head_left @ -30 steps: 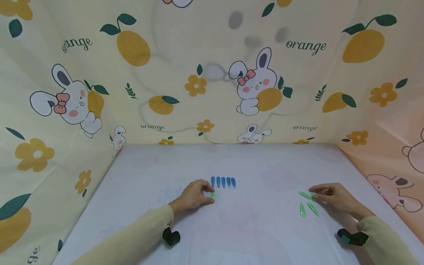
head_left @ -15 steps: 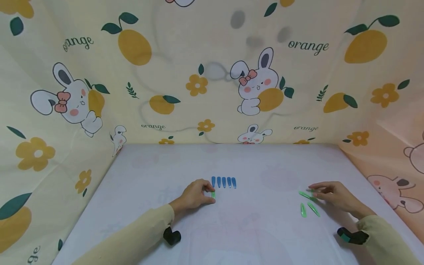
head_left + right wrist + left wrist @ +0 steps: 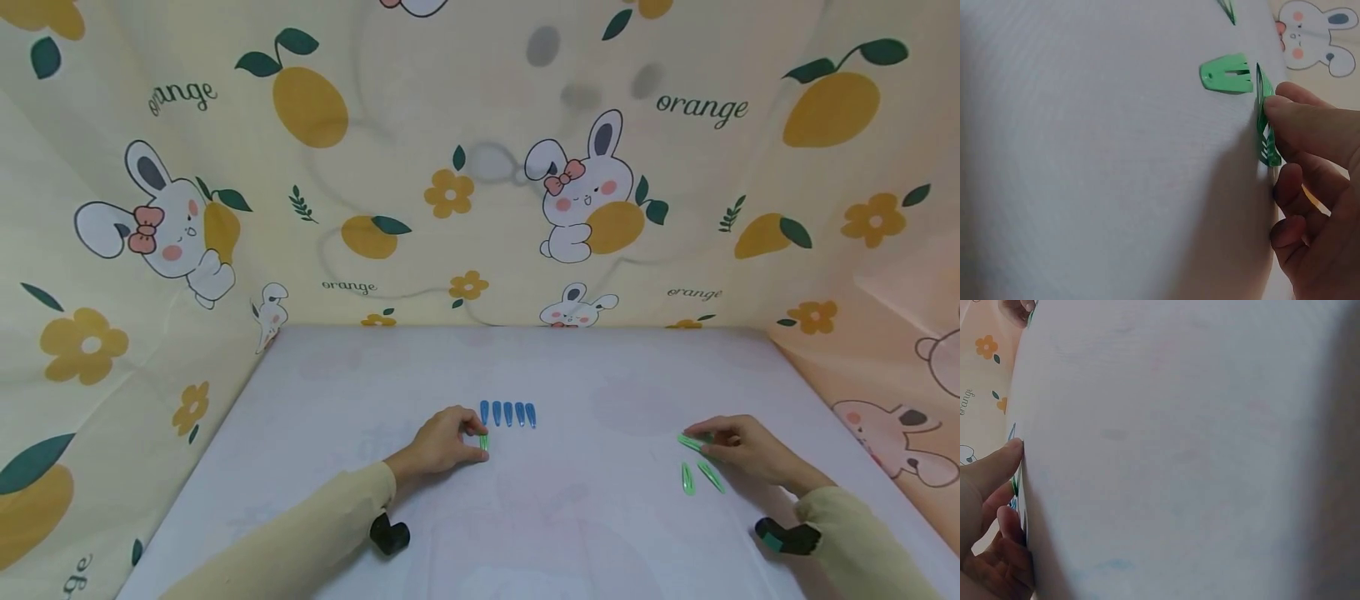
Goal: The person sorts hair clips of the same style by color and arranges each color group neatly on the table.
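A row of several blue snap hair clips (image 3: 508,414) lies near the middle of the table. Just below its left end, the left hand (image 3: 442,442) pinches a green snap hair clip (image 3: 483,442) lengthwise between thumb and finger, down at the table. Over on the right, the right hand (image 3: 746,446) has thumb and finger around another green snap hair clip (image 3: 690,442), also seen as the upright green clip (image 3: 1264,106) in the right wrist view. Its fingers hide part of that clip and whatever green lies behind it. The left wrist view mostly hides the left clip behind the fingers.
Two more green clips lie below the right hand, an upright one (image 3: 687,478) and a slanted one (image 3: 710,477). A white cloth covers the table (image 3: 570,517). Behind it hangs a patterned curtain (image 3: 487,92).
The right hand has shifted slightly left and its thumb and finger have closed around the slanted upper green clip. The left hand stays in place on its clip.
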`<state>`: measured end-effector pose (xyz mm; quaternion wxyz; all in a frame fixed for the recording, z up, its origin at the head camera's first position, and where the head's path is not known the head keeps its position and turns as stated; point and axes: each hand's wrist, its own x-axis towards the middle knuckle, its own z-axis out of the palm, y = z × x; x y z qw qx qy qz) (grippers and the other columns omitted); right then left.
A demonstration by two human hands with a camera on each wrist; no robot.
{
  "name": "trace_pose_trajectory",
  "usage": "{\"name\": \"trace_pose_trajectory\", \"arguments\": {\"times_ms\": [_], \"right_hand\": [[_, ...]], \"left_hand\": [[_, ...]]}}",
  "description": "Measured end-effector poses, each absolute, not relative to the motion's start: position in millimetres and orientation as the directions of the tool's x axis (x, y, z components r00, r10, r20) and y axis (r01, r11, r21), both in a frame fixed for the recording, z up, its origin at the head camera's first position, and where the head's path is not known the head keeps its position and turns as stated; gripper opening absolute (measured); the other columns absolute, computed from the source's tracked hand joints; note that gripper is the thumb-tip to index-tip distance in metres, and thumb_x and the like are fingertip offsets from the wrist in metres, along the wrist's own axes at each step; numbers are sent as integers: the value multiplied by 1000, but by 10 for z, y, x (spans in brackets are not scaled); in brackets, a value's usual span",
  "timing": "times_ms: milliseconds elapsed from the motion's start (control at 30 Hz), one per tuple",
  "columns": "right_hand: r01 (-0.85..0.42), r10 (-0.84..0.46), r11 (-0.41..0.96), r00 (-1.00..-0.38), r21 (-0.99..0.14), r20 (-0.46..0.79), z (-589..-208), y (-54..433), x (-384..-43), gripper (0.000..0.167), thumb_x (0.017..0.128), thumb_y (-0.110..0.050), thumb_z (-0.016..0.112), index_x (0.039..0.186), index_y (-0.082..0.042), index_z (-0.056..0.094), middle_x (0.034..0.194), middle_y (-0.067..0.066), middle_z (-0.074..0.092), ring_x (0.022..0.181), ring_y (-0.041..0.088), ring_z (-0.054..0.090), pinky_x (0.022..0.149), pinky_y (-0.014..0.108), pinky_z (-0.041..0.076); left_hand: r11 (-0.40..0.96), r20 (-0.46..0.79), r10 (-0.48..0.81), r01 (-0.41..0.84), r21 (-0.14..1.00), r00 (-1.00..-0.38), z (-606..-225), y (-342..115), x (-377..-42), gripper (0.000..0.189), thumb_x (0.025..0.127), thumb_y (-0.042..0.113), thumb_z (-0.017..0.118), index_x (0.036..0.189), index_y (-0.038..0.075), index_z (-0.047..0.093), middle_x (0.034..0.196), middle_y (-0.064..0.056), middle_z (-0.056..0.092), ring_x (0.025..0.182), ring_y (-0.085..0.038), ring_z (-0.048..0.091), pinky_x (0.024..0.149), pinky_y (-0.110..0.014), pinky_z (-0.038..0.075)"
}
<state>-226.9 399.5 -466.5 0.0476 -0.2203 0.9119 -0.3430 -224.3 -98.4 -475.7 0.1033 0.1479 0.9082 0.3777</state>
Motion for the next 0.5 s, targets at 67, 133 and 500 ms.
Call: {"name": "trace_pose_trajectory", "arguments": {"times_ms": [67, 133, 500], "right_hand": [[-379, -453, 661, -890, -647, 58, -4664, 3980, -2270, 26, 92, -3, 69, 117, 3, 71, 103, 2, 72, 75, 1, 48, 61, 21, 43], [-382, -472, 653, -880, -654, 43, -4656, 3961, -2275, 28, 93, -3, 69, 119, 5, 70, 100, 4, 71, 75, 0, 49, 61, 21, 44], [-330, -507, 641, -860, -693, -59, -4624, 3899, -2309, 35, 97, -4, 64, 128, 10, 63, 104, 11, 71, 78, -1, 51, 66, 19, 47]], "left_hand": [[671, -77, 348, 191, 716, -934, -4761, -984, -2245, 28, 79, 24, 87, 102, 17, 73, 99, 2, 60, 82, -14, 49, 72, -25, 41], [673, -79, 347, 190, 715, -934, -4762, -982, -2247, 28, 80, 24, 87, 102, 17, 73, 99, 2, 60, 82, -13, 49, 72, -25, 41], [685, -84, 340, 186, 704, -937, -4754, -980, -2244, 28, 80, 25, 86, 103, 18, 72, 100, 2, 61, 85, -13, 50, 75, -25, 42]]}}
